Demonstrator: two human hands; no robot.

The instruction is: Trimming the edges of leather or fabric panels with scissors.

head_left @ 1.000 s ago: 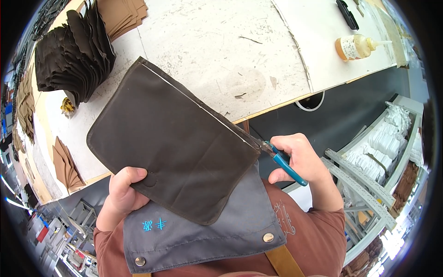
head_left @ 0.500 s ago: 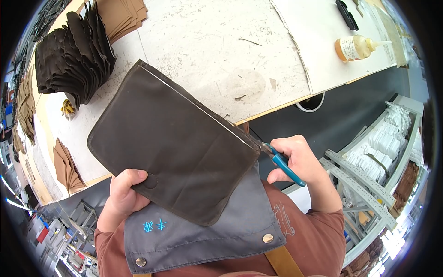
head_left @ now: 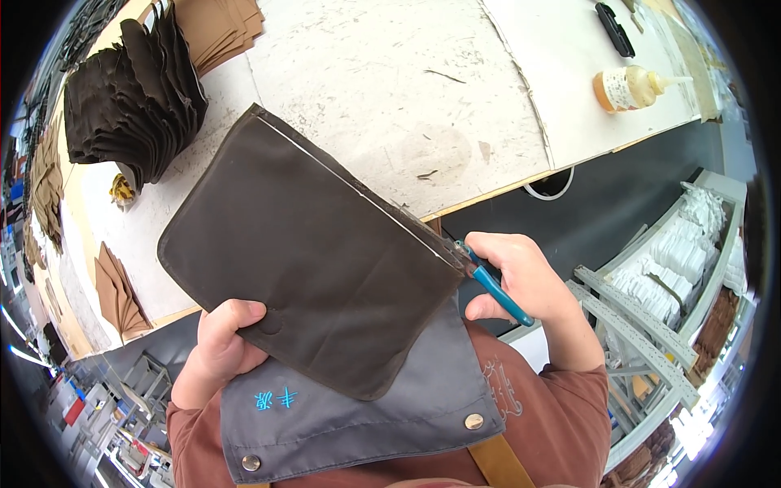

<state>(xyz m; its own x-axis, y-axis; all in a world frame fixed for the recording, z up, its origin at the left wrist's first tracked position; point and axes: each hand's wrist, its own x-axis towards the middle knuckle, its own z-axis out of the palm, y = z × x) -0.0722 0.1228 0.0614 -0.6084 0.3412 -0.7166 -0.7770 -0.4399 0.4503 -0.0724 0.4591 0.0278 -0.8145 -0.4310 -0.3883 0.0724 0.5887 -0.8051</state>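
A dark brown, leather-like flap piece [head_left: 301, 244] with rounded lower corners lies slantwise before me. A white line runs along its upper right edge. My left hand [head_left: 228, 342] pinches its lower left edge, thumb on top beside a small round stitched mark. My right hand [head_left: 529, 276] is wrapped round the teal handles of a pair of scissors [head_left: 503, 298]. Their blades meet the piece at its right-hand corner, by the end of the white line; the blade tips are partly hidden there. Below the piece hangs my grey apron [head_left: 358, 435].
The worn white table [head_left: 350, 73] bears a stack of dark pieces [head_left: 134, 102], brown sheets [head_left: 224, 32], a fanned brown bundle [head_left: 118, 293], a glue bottle [head_left: 626, 89] and a black tool [head_left: 614, 28]. At right, a metal rack [head_left: 639, 313] stands beside white bundles [head_left: 671, 260].
The dark piece has shifted slightly right, my left hand with it. My right hand and the scissors' handles have edged left, closer to the piece's corner.
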